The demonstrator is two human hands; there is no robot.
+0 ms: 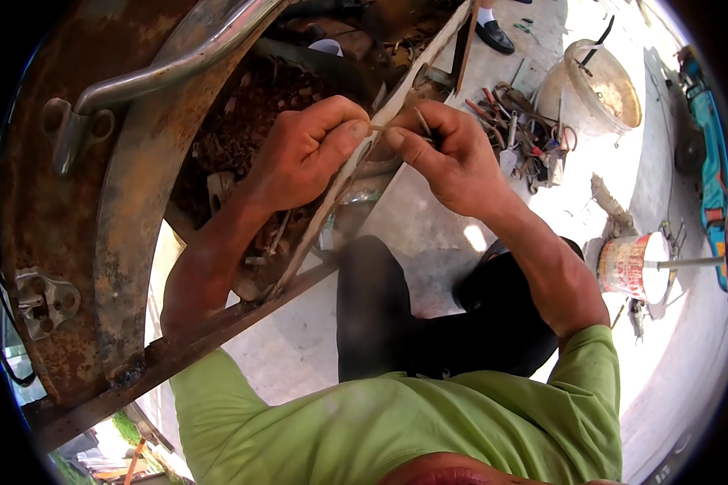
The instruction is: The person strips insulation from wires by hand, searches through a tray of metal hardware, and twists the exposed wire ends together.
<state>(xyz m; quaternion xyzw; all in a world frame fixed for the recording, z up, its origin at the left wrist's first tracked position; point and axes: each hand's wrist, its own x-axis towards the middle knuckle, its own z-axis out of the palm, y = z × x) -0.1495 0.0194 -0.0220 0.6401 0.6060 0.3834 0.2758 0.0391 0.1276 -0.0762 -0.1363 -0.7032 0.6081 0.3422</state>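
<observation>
Fingertips of my left hand (309,152) are pinched together on one end of a thin, pale strand (380,128). Close by on the right, my right hand (455,162) pinches the same strand between thumb and fingers, and a thin curved piece shows between its fingers. Whether the strand is wire or cord I cannot make out. Both hands are above the light metal edge (344,174) of a rusty metal frame. Beneath my left hand lies a bed of brown debris and scraps (287,89).
A curved chrome bar (170,74) and a rusty panel (133,210) fill the left. On the floor at right are a pile of hand tools (526,133), a dirty white bucket (594,93) and a labelled tub (627,265). A person's shoe (494,37) stands at the top.
</observation>
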